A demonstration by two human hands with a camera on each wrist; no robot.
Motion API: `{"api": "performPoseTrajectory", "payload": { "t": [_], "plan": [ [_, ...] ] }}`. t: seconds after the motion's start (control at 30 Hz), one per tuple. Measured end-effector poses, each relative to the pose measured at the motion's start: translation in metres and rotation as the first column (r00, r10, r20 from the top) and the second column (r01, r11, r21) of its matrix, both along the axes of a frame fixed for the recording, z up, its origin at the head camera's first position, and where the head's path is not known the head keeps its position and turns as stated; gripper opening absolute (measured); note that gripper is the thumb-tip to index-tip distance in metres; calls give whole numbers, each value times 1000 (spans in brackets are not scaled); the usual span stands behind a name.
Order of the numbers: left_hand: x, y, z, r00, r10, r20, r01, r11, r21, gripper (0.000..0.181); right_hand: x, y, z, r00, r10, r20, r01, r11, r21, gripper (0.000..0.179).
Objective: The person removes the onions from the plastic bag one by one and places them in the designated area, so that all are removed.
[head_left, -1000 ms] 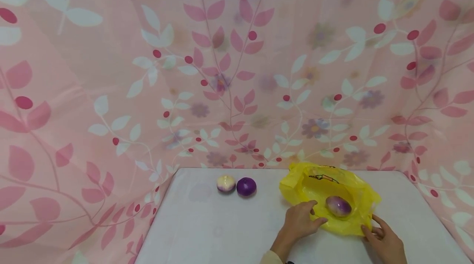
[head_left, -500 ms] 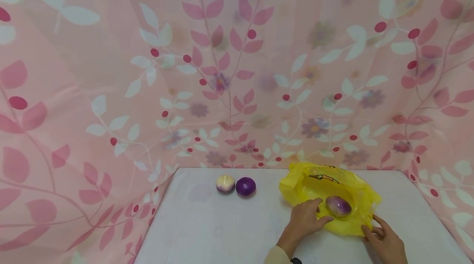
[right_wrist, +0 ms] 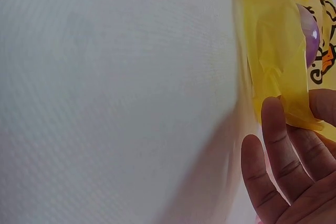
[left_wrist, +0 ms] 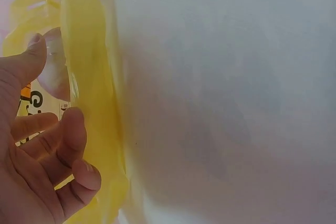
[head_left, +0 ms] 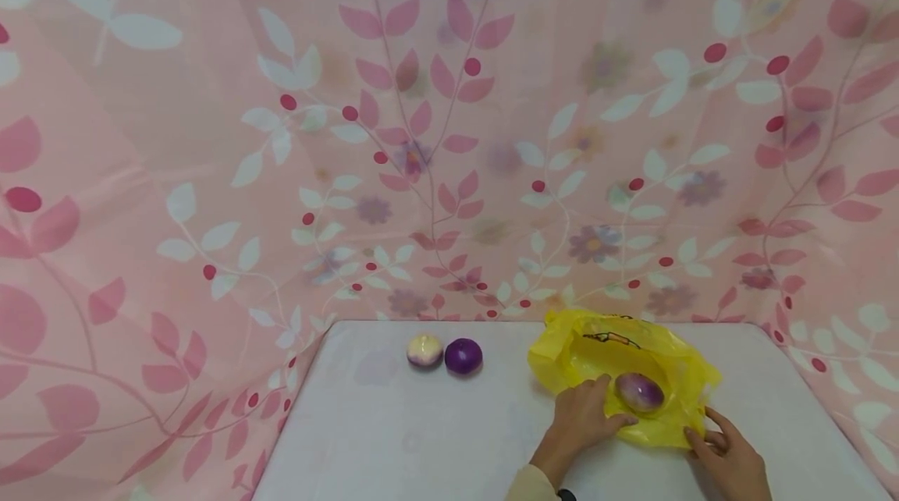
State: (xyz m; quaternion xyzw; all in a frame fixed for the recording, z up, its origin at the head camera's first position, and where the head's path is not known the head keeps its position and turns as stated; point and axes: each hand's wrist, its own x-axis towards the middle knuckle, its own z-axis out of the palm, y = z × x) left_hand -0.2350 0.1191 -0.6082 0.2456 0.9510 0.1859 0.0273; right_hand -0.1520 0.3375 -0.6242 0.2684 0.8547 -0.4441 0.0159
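A glossy purple-and-white turnip (head_left: 639, 392) lies in the mouth of a yellow plastic bag (head_left: 660, 435) at the right of the table. My left hand (head_left: 581, 415) is at the bag's left front edge, thumb and fingers spread beside the turnip. In the left wrist view, its thumb overlaps the turnip (left_wrist: 55, 69) and the other fingers bend loosely by the bag's rim. At the bag's right front corner, my right hand (head_left: 730, 456) pinches the plastic between thumb and fingers. The right wrist view shows that corner of the bag (right_wrist: 278, 66) held at the thumb.
Two more round vegetables sit side by side toward the back of the white table (head_left: 393, 438): a cream one with a purple underside (head_left: 424, 350) and a deep purple one (head_left: 463, 357). A pink floral curtain (head_left: 449, 134) hangs right behind the table.
My left hand has moved right, over the bag's edge and closer to the turnip. The right hand stays at its corner, and the bag and turnip keep their places.
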Motion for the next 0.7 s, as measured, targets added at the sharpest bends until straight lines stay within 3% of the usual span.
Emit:
{"api": "performPoseTrajectory", "payload": {
  "t": [0.3,0.7],
  "plan": [
    [-4,5,2,1000,20,-17,-20,1000,-7,55,1,0,-2,1000,14,9,-14,1000,10,92],
    [-7,15,-7,996,58,72,-62,997,46,60,3,3,0,998,62,8,-62,998,32,97]
  ]
}}
